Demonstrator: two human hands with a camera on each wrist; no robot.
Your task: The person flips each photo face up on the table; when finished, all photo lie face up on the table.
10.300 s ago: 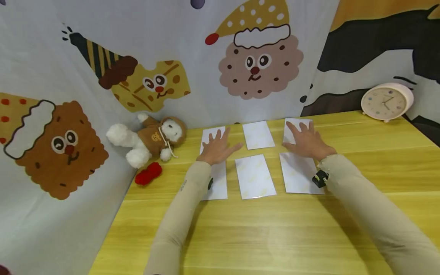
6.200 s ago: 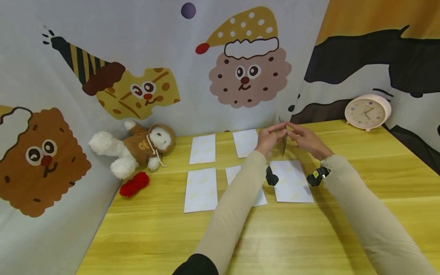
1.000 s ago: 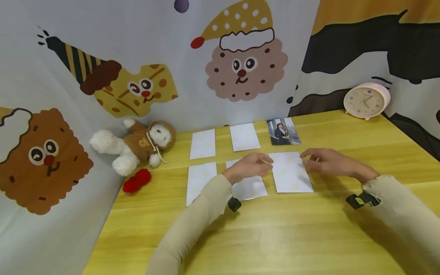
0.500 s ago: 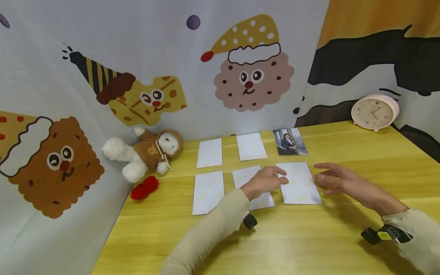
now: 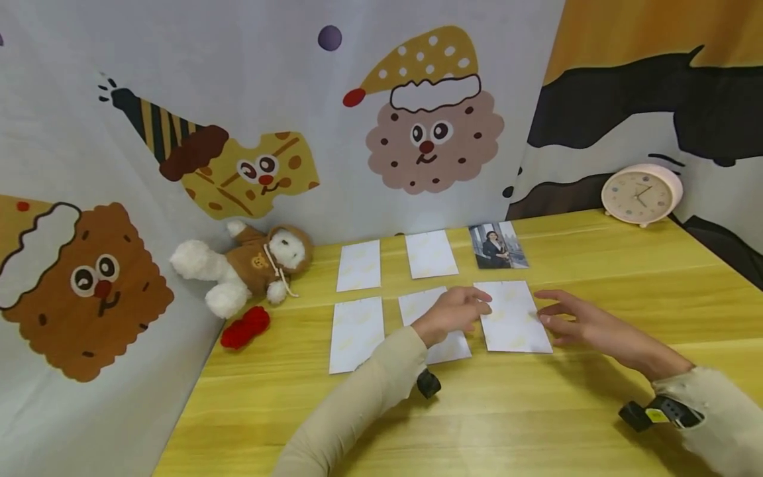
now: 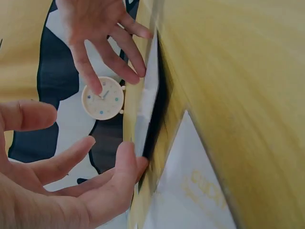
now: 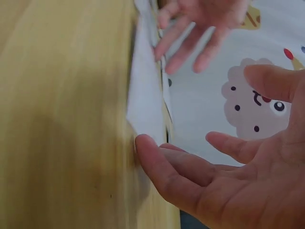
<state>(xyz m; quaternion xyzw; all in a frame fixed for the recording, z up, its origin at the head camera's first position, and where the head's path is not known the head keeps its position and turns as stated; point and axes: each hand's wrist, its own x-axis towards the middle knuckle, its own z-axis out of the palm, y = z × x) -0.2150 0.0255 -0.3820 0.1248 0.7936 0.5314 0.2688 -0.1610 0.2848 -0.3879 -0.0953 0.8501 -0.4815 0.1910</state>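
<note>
At the front right of two rows lies a photo (image 5: 515,318), its white back up. My left hand (image 5: 453,313) is at its left edge, fingertips touching the edge in the left wrist view. On the opposite side my right hand (image 5: 596,331) has relaxed, spread fingers; in the right wrist view its fingertips (image 7: 145,143) meet a corner. A dark strip shows under the photo's near edge in the left wrist view. My left hand partly covers the front middle photo (image 5: 450,348). Behind, one photo (image 5: 499,245) lies picture up, showing a person in a dark suit.
White-backed photos lie at back left (image 5: 359,265), back middle (image 5: 432,254) and front left (image 5: 357,334). A plush toy (image 5: 253,265) and a red fuzzy object (image 5: 246,328) lie at the left. A clock (image 5: 642,194) stands at the back right, before a cartoon-printed curtain (image 5: 334,93).
Several seconds ago both hands held the back right photo upright; now it lies picture up. They have since come down to the front right photo, and barely moved in the last half second.
</note>
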